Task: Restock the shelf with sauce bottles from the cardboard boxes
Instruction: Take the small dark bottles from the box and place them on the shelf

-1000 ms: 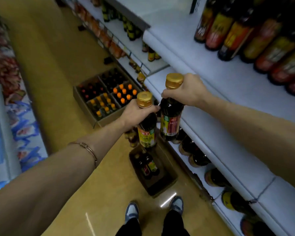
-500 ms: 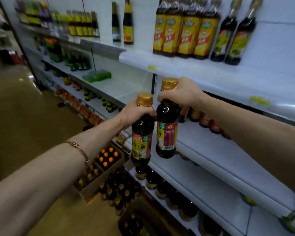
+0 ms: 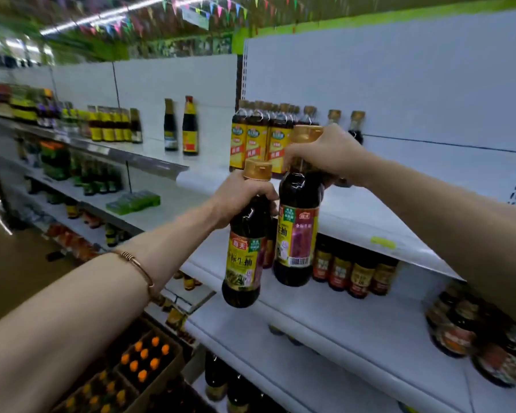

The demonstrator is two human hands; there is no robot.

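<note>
Because each dark sauce bottle hangs by its neck alone, left bottle (image 3: 245, 248) from the left hand (image 3: 239, 198), right bottle (image 3: 298, 231) from the right hand (image 3: 325, 153), fingers curled tight under the gold caps, they nearly touch near the top shelf (image 3: 399, 231); a knock against the row of yellow-labelled bottles (image 3: 256, 138) could topple them.

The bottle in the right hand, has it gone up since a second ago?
Yes. The right-hand bottle has risen from beside the lower shelf edge to the top shelf.
</note>
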